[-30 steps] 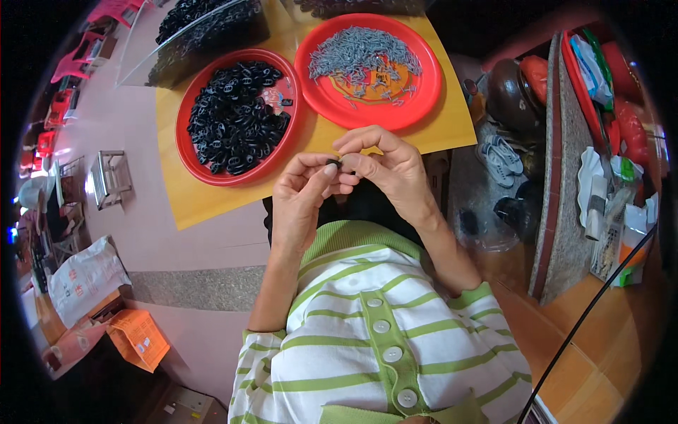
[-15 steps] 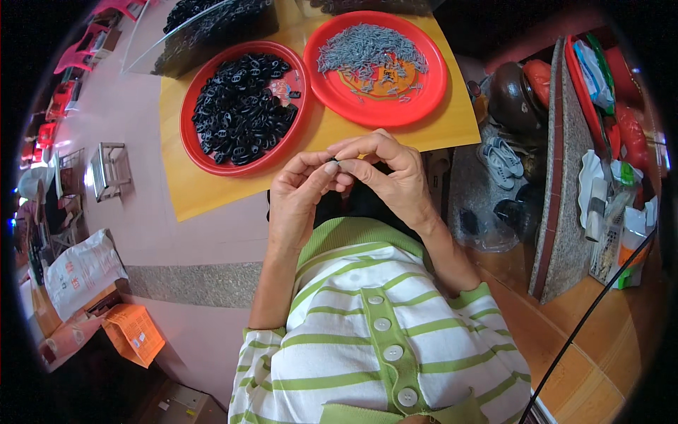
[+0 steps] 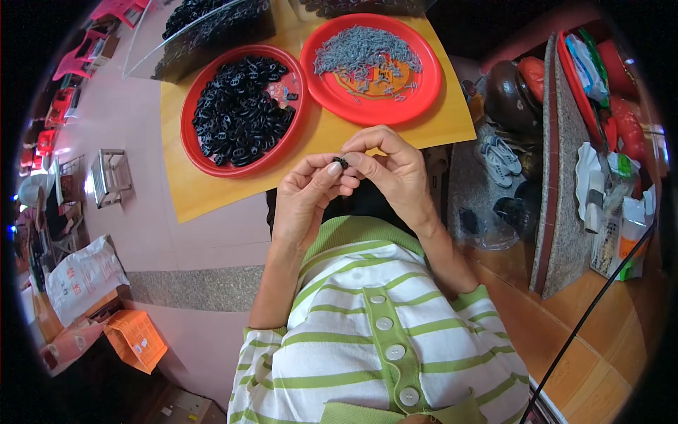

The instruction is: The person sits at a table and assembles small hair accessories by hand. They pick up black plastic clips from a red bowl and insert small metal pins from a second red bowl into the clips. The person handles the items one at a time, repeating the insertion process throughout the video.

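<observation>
A small black plastic piece is pinched between the thumb and fingers of my left hand, just above my lap. My right hand meets it from the other side, its thumb and forefinger closed at the edge of the piece. Whatever those right fingertips hold, if anything, is hidden. Beyond my hands, a red round tray is heaped with similar black oval pieces. To its right, a second red plate carries many small grey pins.
Both trays rest on a yellow board. A clear bin full of black pieces stands behind the left one. To the right are a stone slab edge and a pair of sandals. A metal stool stands at far left.
The black piece shows more between my fingertips now, as the right thumb has shifted slightly off it. The view has moved a little; the trays are unchanged.
</observation>
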Motion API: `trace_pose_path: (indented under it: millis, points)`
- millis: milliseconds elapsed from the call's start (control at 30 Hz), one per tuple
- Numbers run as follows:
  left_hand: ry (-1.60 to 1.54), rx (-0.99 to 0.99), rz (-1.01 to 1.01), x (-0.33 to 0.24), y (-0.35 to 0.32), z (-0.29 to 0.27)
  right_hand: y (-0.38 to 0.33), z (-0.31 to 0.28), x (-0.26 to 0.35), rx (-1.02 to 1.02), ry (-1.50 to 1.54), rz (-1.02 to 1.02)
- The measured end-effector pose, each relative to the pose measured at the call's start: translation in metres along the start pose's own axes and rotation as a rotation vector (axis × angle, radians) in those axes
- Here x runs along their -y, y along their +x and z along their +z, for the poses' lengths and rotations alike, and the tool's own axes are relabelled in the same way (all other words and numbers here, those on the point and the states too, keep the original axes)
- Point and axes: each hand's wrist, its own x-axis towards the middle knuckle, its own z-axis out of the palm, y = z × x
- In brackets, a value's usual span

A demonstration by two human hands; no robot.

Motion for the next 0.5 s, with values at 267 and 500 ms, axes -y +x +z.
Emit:
trace_pose_path:
  millis: [267, 500]
  points:
    - [-0.053, 0.023, 0.007, -0.003, 0.006, -0.006, 0.008, -0.003, 0.011, 0.098, 0.074, 0.226]
    - [-0.043, -0.01, 0.023, -0.005, 0.006, -0.009, 0.013, 0.005, -0.001, 0.055, 0.057, 0.138]
